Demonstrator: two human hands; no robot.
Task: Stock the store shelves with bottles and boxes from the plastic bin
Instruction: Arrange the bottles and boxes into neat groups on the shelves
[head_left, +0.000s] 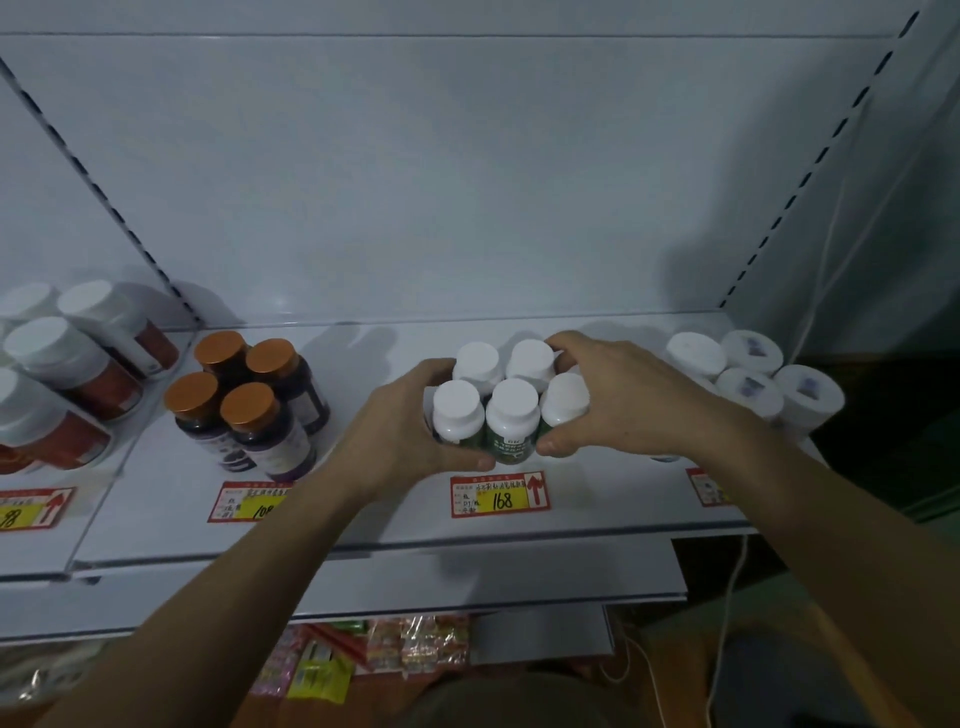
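Observation:
Several green bottles with white caps (511, 410) stand packed together on the white shelf (395, 514), just behind the price tag marked 168 (500, 495). My left hand (410, 421) wraps round the left side of the cluster, thumb curled under the front bottles. My right hand (618, 395) cups the right side, fingers over the back bottle and thumb against the front right one. The plastic bin is out of view.
Dark bottles with orange caps (244, 400) stand to the left, and red-labelled white-capped jars (62, 374) further left. White-lidded jars (753, 374) sit at the right end. Packets of goods (363, 654) lie on a lower level. A cable (727, 597) hangs at the right.

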